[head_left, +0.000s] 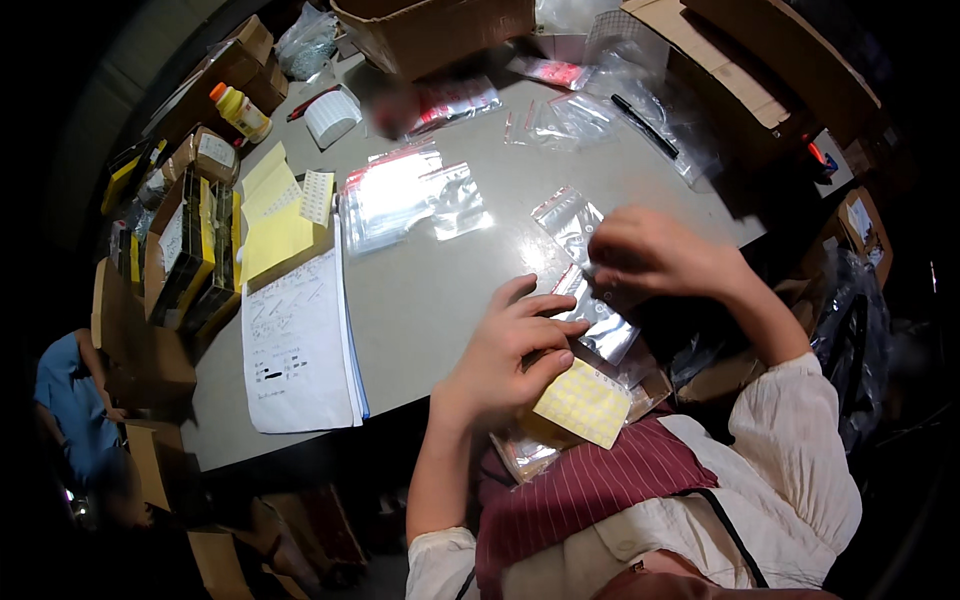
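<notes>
My left hand is at the table's near edge, fingers apart, its fingertips by a clear zip bag. Just below its thumb lies a yellowish sheet of small round stickers; I cannot tell whether the thumb touches it. My right hand is curled over the upper part of that bag, fingertips together. Whatever is between those fingertips is too small or hidden. Beyond it lies another clear zip bag, partly under my right fingers.
On the grey table lie a stack of zip bags, handwritten papers and yellow sheets. A black marker lies at the far right. Cardboard boxes line the back, and a yellow bottle stands far left.
</notes>
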